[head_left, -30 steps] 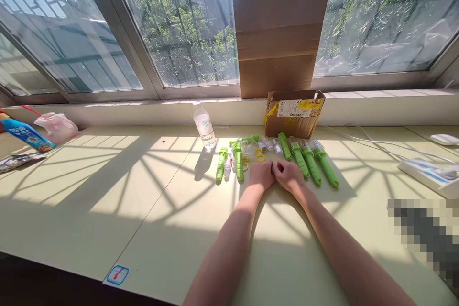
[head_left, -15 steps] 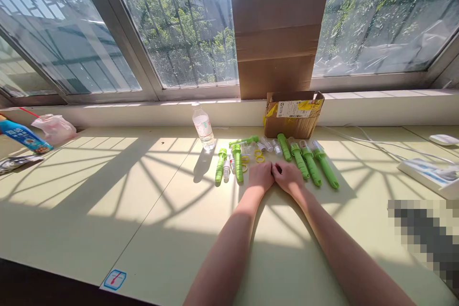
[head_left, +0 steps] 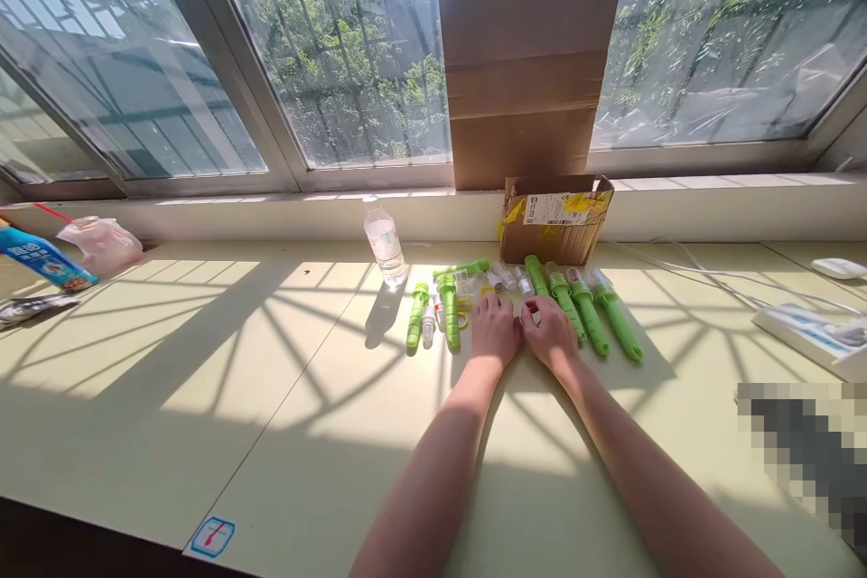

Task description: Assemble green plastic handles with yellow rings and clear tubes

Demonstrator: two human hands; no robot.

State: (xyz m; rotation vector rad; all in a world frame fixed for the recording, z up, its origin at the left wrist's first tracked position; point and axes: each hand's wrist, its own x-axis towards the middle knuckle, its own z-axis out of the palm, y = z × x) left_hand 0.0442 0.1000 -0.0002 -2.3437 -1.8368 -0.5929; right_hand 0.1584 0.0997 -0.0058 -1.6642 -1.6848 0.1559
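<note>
My left hand [head_left: 497, 330] rests on the table, fingers apart and pointing forward, beside yellow rings [head_left: 463, 312] that it partly hides. Close against it on the right lies my right hand [head_left: 550, 334], its fingers bent, with a gap between thumb and forefinger and nothing seen in it. Two green ribbed tubes [head_left: 448, 314] and a small clear vial [head_left: 428, 327] lie left of the hands. Several more green tubes [head_left: 618, 323] lie to the right. Behind the hands are clear caps [head_left: 502, 275] and another green piece [head_left: 480, 266].
A water bottle [head_left: 385, 246] stands behind left. An open cardboard box [head_left: 552, 239] sits by the window wall. Far left are a blue packet [head_left: 47, 260] and a pink bag [head_left: 105, 244]. A white power strip [head_left: 809, 334] with cables lies right.
Both hands have loosened from closed fists. The left fingers have spread forward over the yellow rings, and a gap now shows between right thumb and forefinger.
</note>
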